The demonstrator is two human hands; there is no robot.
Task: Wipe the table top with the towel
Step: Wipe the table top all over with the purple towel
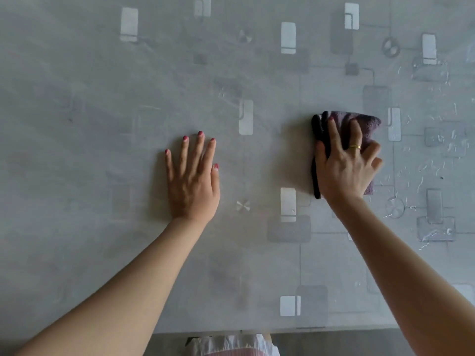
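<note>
Towel flat beneath right hand fingers.

A folded dark purple towel with a black edge lies flat on a grey table top printed with pale rectangles, right of centre.

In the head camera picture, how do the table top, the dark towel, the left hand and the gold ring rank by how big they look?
1. table top, fills nearly the view
2. towel and left hand, too alike to rank; the towel lies partly hidden under the right hand
3. ring, smallest
</note>
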